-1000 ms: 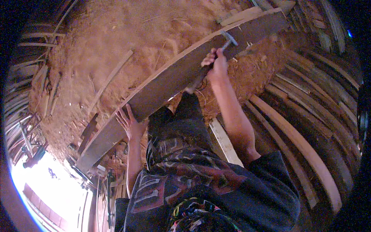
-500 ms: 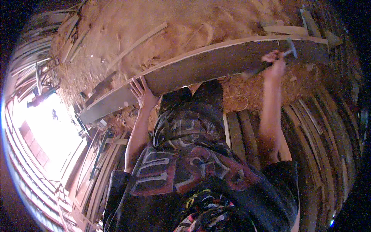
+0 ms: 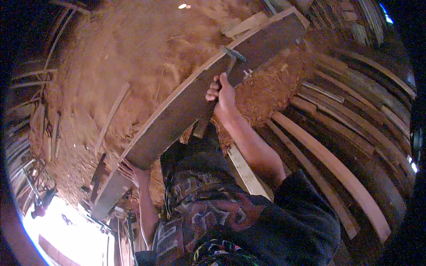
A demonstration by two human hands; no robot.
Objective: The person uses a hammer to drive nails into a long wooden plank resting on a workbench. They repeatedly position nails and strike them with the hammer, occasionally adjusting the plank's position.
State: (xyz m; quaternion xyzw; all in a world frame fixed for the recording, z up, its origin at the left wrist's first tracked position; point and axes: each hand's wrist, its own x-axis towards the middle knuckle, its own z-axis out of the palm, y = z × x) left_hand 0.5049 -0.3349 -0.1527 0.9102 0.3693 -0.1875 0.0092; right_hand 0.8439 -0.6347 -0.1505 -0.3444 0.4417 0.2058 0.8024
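A: What is my right hand (image 3: 222, 92) doing?
B: Near the upper middle of the frame, it's wrapped round the handle of a hammer (image 3: 234, 53). The metal head shows above your fist, over the board; I can't tell whether it touches.

A: And where is the board (image 3: 171, 122)?
B: It slants from lower left to upper right, dark face showing and a pale edge along its upper side.

A: My left hand (image 3: 138, 175)?
B: Lower left, laid on the board with its fingers extended, gripping nothing. Your long timber pieces (image 3: 341, 181) lie at the right of the frame.
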